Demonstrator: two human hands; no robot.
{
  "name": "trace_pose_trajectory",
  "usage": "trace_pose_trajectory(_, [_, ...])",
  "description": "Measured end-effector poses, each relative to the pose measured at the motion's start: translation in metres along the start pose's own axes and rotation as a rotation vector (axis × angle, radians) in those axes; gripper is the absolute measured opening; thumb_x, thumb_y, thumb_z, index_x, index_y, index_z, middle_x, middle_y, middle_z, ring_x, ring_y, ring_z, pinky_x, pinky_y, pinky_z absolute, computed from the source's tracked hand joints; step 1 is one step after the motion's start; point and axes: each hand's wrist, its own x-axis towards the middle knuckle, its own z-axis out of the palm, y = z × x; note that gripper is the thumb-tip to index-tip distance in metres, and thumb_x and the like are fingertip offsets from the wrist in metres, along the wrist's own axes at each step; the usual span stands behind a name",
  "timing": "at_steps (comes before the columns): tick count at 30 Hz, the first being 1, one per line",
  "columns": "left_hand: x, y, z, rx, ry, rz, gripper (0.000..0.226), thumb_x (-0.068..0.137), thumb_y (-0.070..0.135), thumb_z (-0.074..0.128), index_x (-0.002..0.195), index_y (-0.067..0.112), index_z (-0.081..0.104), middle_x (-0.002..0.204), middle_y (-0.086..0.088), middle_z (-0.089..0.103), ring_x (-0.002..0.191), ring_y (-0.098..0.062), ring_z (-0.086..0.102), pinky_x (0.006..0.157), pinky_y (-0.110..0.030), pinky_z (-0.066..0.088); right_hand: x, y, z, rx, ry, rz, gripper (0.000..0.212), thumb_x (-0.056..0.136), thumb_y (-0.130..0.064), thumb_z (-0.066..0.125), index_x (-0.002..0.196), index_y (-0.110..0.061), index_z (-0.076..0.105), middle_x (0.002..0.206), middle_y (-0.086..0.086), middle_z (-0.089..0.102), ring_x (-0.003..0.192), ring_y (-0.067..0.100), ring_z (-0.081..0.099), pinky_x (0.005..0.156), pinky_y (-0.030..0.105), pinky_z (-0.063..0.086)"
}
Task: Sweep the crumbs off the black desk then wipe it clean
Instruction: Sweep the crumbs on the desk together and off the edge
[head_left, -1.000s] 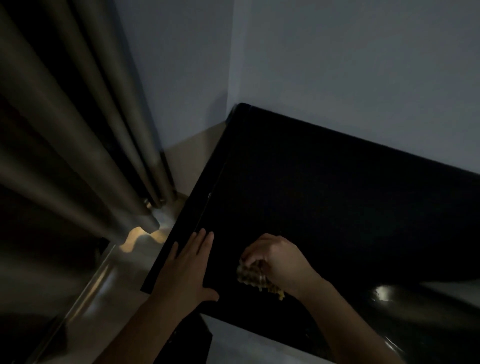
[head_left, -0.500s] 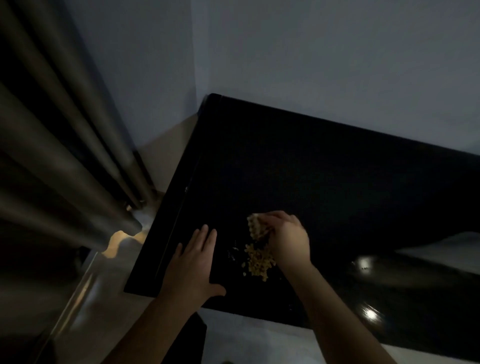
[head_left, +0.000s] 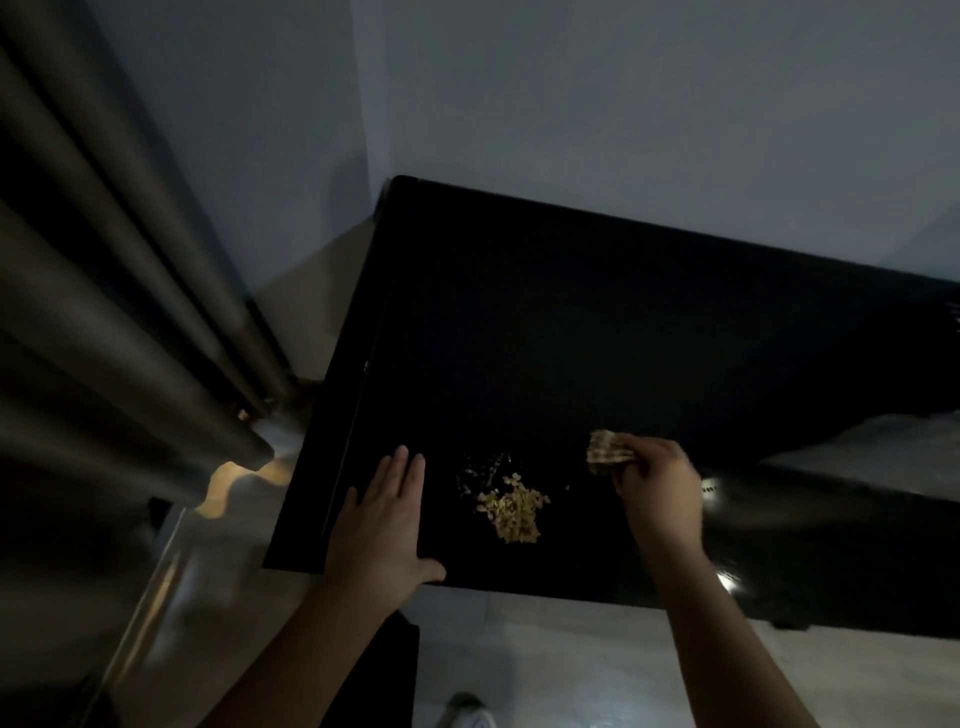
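Clearly little is done: crumbs (head_left: 511, 512) lie piled low in the frame's centre on the black desk (head_left: 597, 332). Left hand (head_left: 382, 519) rests flat beside them; right hand (head_left: 657, 486) pinches a crumbly biscuit piece (head_left: 605, 452). Sweeping and wiping remain.

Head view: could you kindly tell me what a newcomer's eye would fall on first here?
The pale pile of crumbs stands out on the black desk, near its front edge between the two hands. Just right of it, the right hand pinches a tan grid-patterned piece; whether it is cloth or cracker is unclear. The left hand rests flat on the desk's front left corner.
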Motion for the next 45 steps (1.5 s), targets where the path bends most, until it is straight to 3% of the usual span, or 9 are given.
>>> trace_pose_trajectory(7, [-0.006, -0.002, 0.003, 0.007, -0.021, -0.015, 0.116, 0.077, 0.049, 0.069, 0.149, 0.02, -0.016, 0.157, 0.001, -0.022, 0.145, -0.016, -0.015, 0.118, -0.045, 0.008, -0.056, -0.011, 0.03, -0.024, -0.08, 0.104, 0.045, 0.092, -0.013, 0.054, 0.136, -0.025, 0.051, 0.114, -0.008, 0.036, 0.078, 0.001, 0.047, 0.065, 0.011, 0.037])
trace_pose_trajectory(12, [-0.007, -0.002, 0.003, 0.002, -0.001, -0.012, 0.115, 0.076, 0.048, 0.07, 0.15, 0.021, -0.014, 0.157, 0.001, -0.021, 0.146, -0.016, -0.013, 0.118, -0.044, 0.008, -0.06, -0.038, 0.054, 0.13, -0.2, 0.076, 0.042, 0.095, -0.013, 0.049, 0.135, -0.025, 0.051, 0.113, -0.01, 0.038, 0.08, 0.007, 0.055, 0.069, 0.018, 0.051])
trace_pose_trajectory(17, [-0.01, -0.003, -0.001, -0.092, 0.065, 0.036, 0.108, 0.079, 0.048, 0.069, 0.151, 0.022, -0.009, 0.16, -0.001, -0.004, 0.147, -0.017, 0.0, 0.117, -0.041, 0.016, -0.061, -0.033, 0.027, 0.788, -0.122, 0.479, 0.031, 0.097, -0.008, 0.049, 0.12, -0.021, 0.064, 0.104, 0.006, 0.069, 0.075, 0.013, 0.066, 0.055, 0.018, 0.05])
trace_pose_trajectory(22, [-0.029, 0.006, -0.004, -0.379, 0.42, 0.145, 0.065, 0.084, 0.035, 0.068, 0.141, 0.022, 0.039, 0.139, 0.006, 0.046, 0.127, -0.012, 0.045, 0.096, -0.027, 0.043, -0.086, -0.041, 0.005, 1.345, -0.343, 0.468, 0.031, 0.101, -0.012, 0.043, 0.127, -0.014, 0.06, 0.117, 0.004, 0.069, 0.111, 0.015, 0.064, 0.081, 0.025, 0.051])
trace_pose_trajectory(29, [-0.091, 0.003, 0.015, -0.6, 0.617, 0.198, 0.024, 0.085, 0.04, 0.058, 0.104, 0.027, 0.061, 0.089, 0.016, 0.057, 0.083, -0.002, 0.058, 0.068, -0.015, 0.049, -0.132, -0.054, -0.005, 1.677, -0.698, 0.39, 0.029, 0.089, 0.0, 0.048, 0.114, -0.006, 0.062, 0.087, 0.005, 0.068, 0.071, 0.01, 0.065, 0.059, 0.021, 0.053])
trace_pose_trajectory(32, [-0.123, -0.014, 0.053, -0.637, 0.538, 0.016, 0.018, 0.081, 0.054, 0.048, 0.093, 0.043, 0.053, 0.083, 0.019, 0.059, 0.078, 0.001, 0.058, 0.067, -0.013, 0.047, -0.165, -0.045, 0.006, 1.586, -0.908, 0.408, 0.052, 0.054, -0.012, 0.089, 0.103, -0.005, 0.073, 0.085, 0.009, 0.069, 0.064, 0.011, 0.064, 0.052, 0.021, 0.052])
trace_pose_trajectory(34, [-0.136, -0.032, 0.093, -0.666, 0.52, -0.126, 0.009, 0.085, 0.045, 0.057, 0.091, 0.042, 0.053, 0.081, 0.021, 0.06, 0.076, 0.003, 0.059, 0.065, -0.013, 0.047, -0.185, -0.03, 0.026, 1.539, -1.047, 0.502, 0.066, 0.045, -0.004, 0.091, 0.107, 0.003, 0.07, 0.088, 0.017, 0.07, 0.066, 0.018, 0.067, 0.052, 0.023, 0.053])
trace_pose_trajectory(40, [-0.129, -0.113, 0.236, -0.659, 0.486, -0.451, 0.011, 0.083, 0.02, 0.069, 0.093, 0.024, 0.065, 0.081, 0.013, 0.064, 0.07, 0.001, 0.06, 0.058, -0.011, 0.041, -0.224, 0.042, 0.163, 1.176, -1.1, 0.727, 0.035, 0.088, 0.009, 0.045, 0.122, 0.007, 0.055, 0.089, 0.012, 0.068, 0.073, 0.018, 0.067, 0.061, 0.025, 0.053])
trace_pose_trajectory(45, [-0.094, -0.175, 0.337, -0.526, 0.326, -0.551, 0.029, 0.085, 0.021, 0.065, 0.114, 0.016, 0.063, 0.107, -0.004, 0.062, 0.092, -0.022, 0.063, 0.069, -0.031, 0.051, -0.24, 0.108, 0.296, 0.903, -0.953, 0.859, 0.031, 0.096, -0.007, 0.046, 0.122, 0.003, 0.059, 0.117, 0.023, 0.064, 0.107, 0.033, 0.063, 0.085, 0.038, 0.052])
